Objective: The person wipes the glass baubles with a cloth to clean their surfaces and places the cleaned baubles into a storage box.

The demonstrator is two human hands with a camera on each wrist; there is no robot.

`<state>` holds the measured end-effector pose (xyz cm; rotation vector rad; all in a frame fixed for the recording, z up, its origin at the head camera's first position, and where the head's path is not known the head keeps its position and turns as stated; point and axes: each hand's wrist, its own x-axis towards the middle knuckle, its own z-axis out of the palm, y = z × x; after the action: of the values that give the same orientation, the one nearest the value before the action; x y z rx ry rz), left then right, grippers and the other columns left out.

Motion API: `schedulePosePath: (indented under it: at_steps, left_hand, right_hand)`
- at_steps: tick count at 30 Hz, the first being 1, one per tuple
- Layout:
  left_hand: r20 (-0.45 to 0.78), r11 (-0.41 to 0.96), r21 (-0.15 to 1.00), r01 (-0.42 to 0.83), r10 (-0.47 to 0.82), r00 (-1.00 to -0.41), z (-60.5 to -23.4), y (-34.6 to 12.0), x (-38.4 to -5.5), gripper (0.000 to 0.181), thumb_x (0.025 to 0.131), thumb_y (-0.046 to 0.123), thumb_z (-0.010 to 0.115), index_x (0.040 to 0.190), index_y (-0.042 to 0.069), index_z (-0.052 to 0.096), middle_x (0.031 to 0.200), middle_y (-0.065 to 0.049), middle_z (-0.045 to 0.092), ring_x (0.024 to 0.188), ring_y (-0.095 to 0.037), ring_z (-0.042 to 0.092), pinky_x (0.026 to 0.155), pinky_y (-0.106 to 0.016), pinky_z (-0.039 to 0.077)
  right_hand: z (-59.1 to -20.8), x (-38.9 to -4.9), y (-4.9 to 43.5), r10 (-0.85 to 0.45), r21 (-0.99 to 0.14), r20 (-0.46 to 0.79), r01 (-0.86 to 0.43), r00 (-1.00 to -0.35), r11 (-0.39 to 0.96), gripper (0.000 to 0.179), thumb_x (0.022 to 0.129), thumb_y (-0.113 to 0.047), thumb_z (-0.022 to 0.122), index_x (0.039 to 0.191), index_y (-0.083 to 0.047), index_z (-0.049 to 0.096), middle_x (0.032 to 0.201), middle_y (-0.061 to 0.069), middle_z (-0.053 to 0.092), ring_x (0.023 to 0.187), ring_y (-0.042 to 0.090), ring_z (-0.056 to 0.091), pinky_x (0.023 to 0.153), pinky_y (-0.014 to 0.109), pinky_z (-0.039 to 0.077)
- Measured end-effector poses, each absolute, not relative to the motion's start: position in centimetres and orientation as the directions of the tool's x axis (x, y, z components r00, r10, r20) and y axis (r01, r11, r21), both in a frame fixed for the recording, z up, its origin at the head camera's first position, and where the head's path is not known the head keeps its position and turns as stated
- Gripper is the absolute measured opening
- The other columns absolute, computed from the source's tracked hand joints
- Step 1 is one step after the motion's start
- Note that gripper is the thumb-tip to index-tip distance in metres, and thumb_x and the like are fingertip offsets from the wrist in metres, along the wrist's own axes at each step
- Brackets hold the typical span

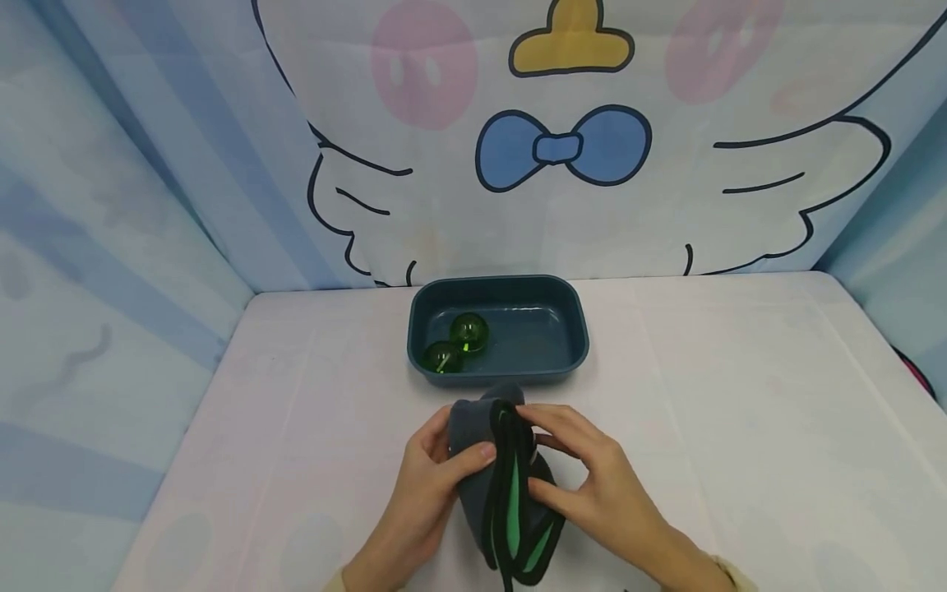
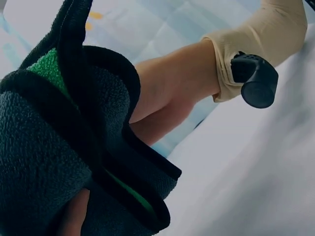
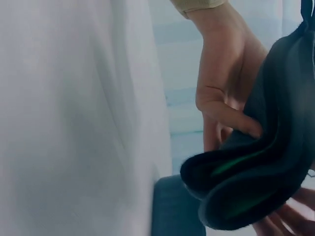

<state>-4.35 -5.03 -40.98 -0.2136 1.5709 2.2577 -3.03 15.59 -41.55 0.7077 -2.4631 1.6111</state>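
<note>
Both hands hold a folded cloth (image 1: 470,423), dark blue-grey outside and bright green inside, with black edging. In the head view it stands upright in several layers, its green side showing between them. My left hand (image 1: 429,477) grips it from the left, thumb lying across the front. The right hand (image 1: 599,464) pinches the edge layers from the right between thumb and fingers. Close up in the left wrist view, the towel-like fabric (image 2: 34,142) has a fuzzy pile. From the right wrist view, the left thumb (image 3: 241,123) presses on the folds; a thin loop hangs from one end.
A dark teal rectangular basin (image 1: 518,380) stands just beyond the cloth. Two clear green balls (image 1: 469,332) lie in its left part. The pale table (image 1: 740,427) is bordered by a printed curtain (image 1: 562,230) at the back and by curtains at the sides.
</note>
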Motion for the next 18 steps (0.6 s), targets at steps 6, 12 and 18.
schedulePosePath:
  at_steps: [6, 12, 18]
  left_hand:
    - [-0.365, -0.295, 0.860, -0.416, 0.213, -0.906, -41.13, -5.05, -4.50, 0.057, 0.082, 0.014, 0.078, 0.133, 0.005, 0.054, 0.124, -0.010, 0.062, 0.108, -0.018, 0.062, 0.091, -0.030, 0.054]
    - [-0.328, -0.286, 0.877, -0.386, 0.229, -0.916, -41.23, -5.12, -4.31, 0.057, 0.079, 0.009, 0.080, 0.131, 0.006, 0.056, 0.125, -0.009, 0.062, 0.109, -0.021, 0.060, 0.092, -0.033, 0.054]
    - [-0.311, -0.284, 0.883, -0.374, 0.243, -0.919, -41.24, -5.11, -4.26, 0.056, 0.080, 0.008, 0.079, 0.131, 0.006, 0.055, 0.126, -0.009, 0.062, 0.111, -0.021, 0.058, 0.092, -0.034, 0.053]
  right_hand:
    - [-41.51, -3.25, 15.78, -0.389, -0.741, 0.436, -0.569, -0.811, 0.356, 0.059, 0.079, 0.004, 0.079, 0.133, -0.012, 0.062, 0.135, 0.003, 0.058, 0.125, 0.018, 0.057, 0.100, 0.021, 0.048]
    - [-41.56, -3.32, 15.63, -0.348, -0.801, 0.397, -0.506, -0.849, 0.319, 0.054, 0.082, 0.002, 0.076, 0.133, -0.009, 0.061, 0.131, 0.005, 0.061, 0.121, 0.014, 0.059, 0.092, 0.026, 0.055]
    - [-41.25, -3.37, 15.44, -0.275, -0.934, 0.189, -0.260, -0.943, 0.247, 0.046, 0.088, -0.005, 0.073, 0.132, -0.010, 0.062, 0.123, 0.006, 0.065, 0.110, 0.013, 0.064, 0.085, 0.026, 0.057]
